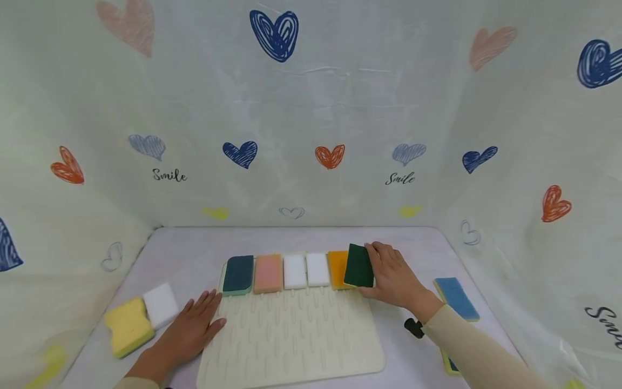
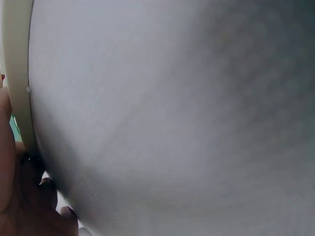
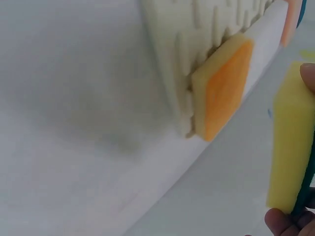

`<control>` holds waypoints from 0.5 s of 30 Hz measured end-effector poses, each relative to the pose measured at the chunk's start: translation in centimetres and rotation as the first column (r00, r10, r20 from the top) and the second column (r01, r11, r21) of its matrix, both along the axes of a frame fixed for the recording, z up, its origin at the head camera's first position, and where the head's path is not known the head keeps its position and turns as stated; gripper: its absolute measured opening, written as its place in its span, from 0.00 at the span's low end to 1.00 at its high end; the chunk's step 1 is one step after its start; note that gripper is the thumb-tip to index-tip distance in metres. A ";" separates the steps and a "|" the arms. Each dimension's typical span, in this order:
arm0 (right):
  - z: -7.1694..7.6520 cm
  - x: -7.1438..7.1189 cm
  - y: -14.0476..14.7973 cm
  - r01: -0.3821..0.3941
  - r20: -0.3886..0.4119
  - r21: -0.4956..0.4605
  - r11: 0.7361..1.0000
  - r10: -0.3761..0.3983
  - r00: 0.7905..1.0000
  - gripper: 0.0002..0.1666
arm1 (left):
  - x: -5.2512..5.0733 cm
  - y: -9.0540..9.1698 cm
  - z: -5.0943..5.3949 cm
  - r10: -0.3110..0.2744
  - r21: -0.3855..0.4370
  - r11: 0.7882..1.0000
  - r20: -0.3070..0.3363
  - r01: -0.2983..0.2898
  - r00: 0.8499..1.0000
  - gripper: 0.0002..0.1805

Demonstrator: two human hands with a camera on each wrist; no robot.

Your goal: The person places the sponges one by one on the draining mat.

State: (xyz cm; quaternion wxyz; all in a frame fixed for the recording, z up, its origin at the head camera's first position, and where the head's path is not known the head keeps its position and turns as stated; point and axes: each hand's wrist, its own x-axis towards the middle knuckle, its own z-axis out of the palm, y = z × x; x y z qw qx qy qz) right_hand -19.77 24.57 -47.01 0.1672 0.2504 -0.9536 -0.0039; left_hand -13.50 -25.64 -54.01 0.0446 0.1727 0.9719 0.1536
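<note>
My right hand (image 1: 394, 274) grips a sponge with a dark green face (image 1: 359, 266) above the back right corner of the cream ribbed mat (image 1: 291, 335). The right wrist view shows the yellow side of this sponge (image 3: 293, 147), held between thumb and fingers, apart from the mat. An orange sponge (image 1: 338, 269) lies on the mat, partly behind it. Left of that, a row holds two white sponges (image 1: 295, 271), a pink one (image 1: 268, 273) and a dark blue-green one (image 1: 238, 274). My left hand (image 1: 192, 326) rests with straight fingers at the mat's left edge.
On the left lie a yellow wavy sponge (image 1: 128, 327) and a white block (image 1: 161, 305). A blue sponge (image 1: 457, 299) lies on the right, with another yellow-edged sponge (image 1: 449, 362) partly under the right sleeve. A small black object (image 1: 413, 327) is beside the right wrist. Heart-printed sheeting surrounds the table.
</note>
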 end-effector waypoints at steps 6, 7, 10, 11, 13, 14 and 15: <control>-0.7 0.3 -4.8 -0.112 -0.066 -0.054 0.992 0.109 0.992 0.63 | -0.2 0.1 0.3 -0.005 -0.001 1.000 0.019 0.005 1.000 0.41; -0.9 0.4 -5.7 -0.126 -0.068 -0.063 0.990 0.122 0.990 0.63 | -0.2 0.1 0.3 -0.005 -0.003 1.000 0.016 0.005 1.000 0.41; -1.3 1.0 -8.2 -0.151 -0.051 -0.079 0.985 0.147 0.988 0.63 | -0.2 0.1 0.1 -0.007 -0.014 1.000 0.005 0.007 1.000 0.41; -1.4 1.3 -9.0 -0.153 -0.036 -0.081 0.985 0.150 0.988 0.63 | -0.2 0.1 0.0 -0.007 -0.017 1.000 0.002 0.007 1.000 0.41; -1.6 1.8 -10.7 -0.153 -0.006 -0.070 0.986 0.153 0.988 0.63 | -0.2 0.1 -0.1 -0.005 -0.022 1.000 -0.001 0.005 1.000 0.40; -1.7 2.1 -11.6 -0.153 0.009 -0.061 0.986 0.154 0.988 0.63 | -0.2 0.1 -0.1 -0.004 -0.020 1.000 -0.003 0.003 1.000 0.40; -1.8 2.4 -12.5 -0.155 0.026 -0.059 0.986 0.157 0.987 0.63 | -0.1 0.1 -0.1 -0.002 -0.019 1.000 -0.004 0.002 1.000 0.40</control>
